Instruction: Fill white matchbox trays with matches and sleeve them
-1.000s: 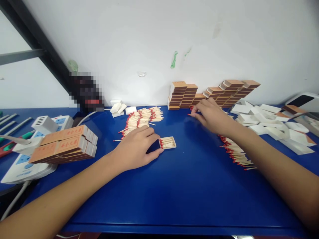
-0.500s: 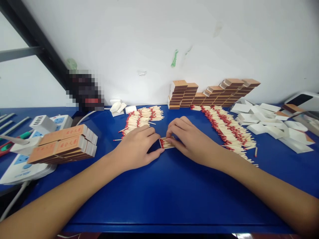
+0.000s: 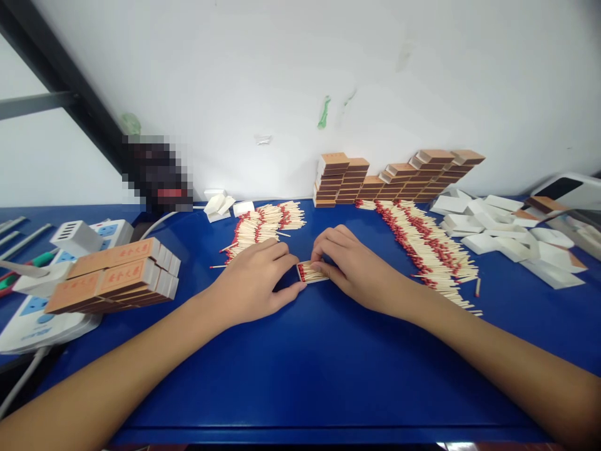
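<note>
A small white matchbox tray [image 3: 317, 280] holding red-headed matches lies on the blue table between my hands. My left hand [image 3: 258, 282] has its thumb and index finger around the tray's left end. My right hand [image 3: 350, 266] is over the tray's right part, fingers bent and pressed together at the matches; what its fingertips pinch is hidden. Behind my left hand lies a pile of matches [image 3: 267, 224]. A longer spread of matches [image 3: 422, 241] lies to the right of my right hand.
Matchboxes [image 3: 399, 178] stand stacked against the wall. White paper trays [image 3: 511, 228] lie heaped at the right, a few more [image 3: 218, 205] at the back left. Bundled matchboxes [image 3: 115, 275] rest over a power strip [image 3: 61, 326] at the left.
The whole view has shifted slightly. My left hand stays at the tray's end, and my right fingers have moved very little over the matches.
</note>
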{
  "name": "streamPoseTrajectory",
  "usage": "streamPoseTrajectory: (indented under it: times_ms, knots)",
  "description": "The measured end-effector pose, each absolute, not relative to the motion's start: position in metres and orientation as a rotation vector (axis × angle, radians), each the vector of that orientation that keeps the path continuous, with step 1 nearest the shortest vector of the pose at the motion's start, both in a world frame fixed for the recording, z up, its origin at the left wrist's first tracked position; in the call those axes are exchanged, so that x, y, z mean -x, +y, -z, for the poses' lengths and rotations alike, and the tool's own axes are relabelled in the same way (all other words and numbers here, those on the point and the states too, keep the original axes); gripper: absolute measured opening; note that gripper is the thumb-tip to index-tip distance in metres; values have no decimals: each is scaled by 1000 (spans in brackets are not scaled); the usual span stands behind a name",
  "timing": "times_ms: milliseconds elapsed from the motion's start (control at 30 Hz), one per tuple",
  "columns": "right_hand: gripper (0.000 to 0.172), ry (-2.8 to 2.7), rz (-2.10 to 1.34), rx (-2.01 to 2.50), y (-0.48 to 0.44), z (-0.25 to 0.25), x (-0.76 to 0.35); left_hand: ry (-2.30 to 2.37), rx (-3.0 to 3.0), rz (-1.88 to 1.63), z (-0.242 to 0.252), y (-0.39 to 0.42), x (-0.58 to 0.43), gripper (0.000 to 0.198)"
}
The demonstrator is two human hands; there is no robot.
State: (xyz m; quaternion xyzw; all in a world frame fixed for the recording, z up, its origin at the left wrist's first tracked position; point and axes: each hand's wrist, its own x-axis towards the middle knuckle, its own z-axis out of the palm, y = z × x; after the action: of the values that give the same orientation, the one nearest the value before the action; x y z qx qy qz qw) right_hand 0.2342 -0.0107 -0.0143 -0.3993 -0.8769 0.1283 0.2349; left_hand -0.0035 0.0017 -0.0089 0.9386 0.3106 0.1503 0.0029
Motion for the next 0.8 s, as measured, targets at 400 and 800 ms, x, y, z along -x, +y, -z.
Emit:
streamPoseTrajectory:
  times_ms: [400,800]
  knots:
    - [26,-2179,357,1643,54,19,-323,969,-2934,-494,10,2,4,36]
    - [38,-2250,386,1693,78,34,-355,970,-2928,-486,9,2,4,35]
